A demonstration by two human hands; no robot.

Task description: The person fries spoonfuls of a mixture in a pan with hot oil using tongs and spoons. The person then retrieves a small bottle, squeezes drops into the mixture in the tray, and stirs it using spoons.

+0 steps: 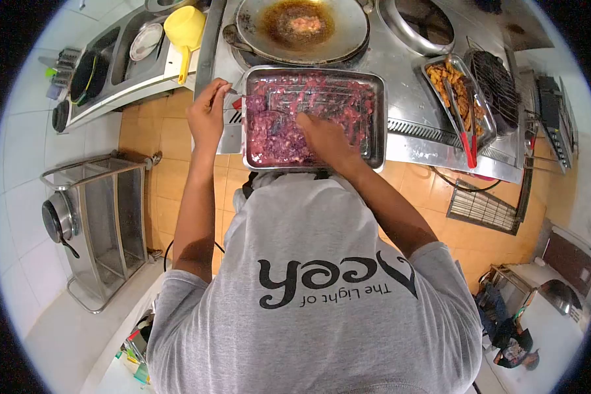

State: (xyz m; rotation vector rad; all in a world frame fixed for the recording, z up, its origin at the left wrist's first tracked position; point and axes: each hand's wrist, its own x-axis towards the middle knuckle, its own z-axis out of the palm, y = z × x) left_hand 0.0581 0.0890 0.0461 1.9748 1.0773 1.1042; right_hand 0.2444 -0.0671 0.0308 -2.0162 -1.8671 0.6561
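Observation:
A metal tray [381,118] holding a reddish-purple wet mixture [282,134] sits at the front edge of the steel counter. At the tray's left rim, my left hand [208,108] is closed on the handle of a thin metal utensil [238,94], whose far end reaches over the mixture. My right hand [325,139] is over the middle of the tray, at the mixture; its fingertips are partly hidden, and what they hold, if anything, cannot be made out. Behind the tray, a large wok [256,39] holds brown oil with a small reddish piece [306,24] in it.
To the right, a tray of fried pieces [456,88] carries red-handled tongs [465,125], beside a black grill rack [494,88]. A metal ring [448,41] is behind. At left are a yellow dipper [184,27] and a sink [118,62]. A person [515,345] is at lower right.

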